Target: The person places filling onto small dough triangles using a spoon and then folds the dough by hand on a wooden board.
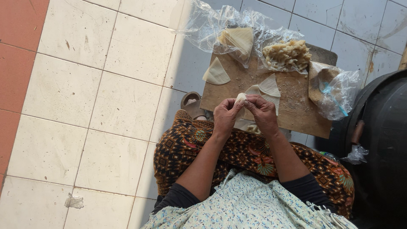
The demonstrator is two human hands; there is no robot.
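The floor tiles (63, 89) are off-white with grey joints, edged at the left by a strip of terracotta-red tiles (17, 46). The wooden board (296, 110) is light brown, dusted pale. The dough wrappers (216, 73) are cream, the filling (287, 54) yellowish-beige. The plastic bags (207, 25) are clear — one shows a blue strip. The skirt (186, 144) is dark brown batik with orange and teal flowers; the scarf (241, 203) is pale green, speckled blue. The tub (381, 140) is black.

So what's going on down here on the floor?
A seated person pinches a small pale dough piece between the left hand and right hand, above a wooden board. On the board lie triangular wrappers, a filling heap on clear plastic, and a bag.
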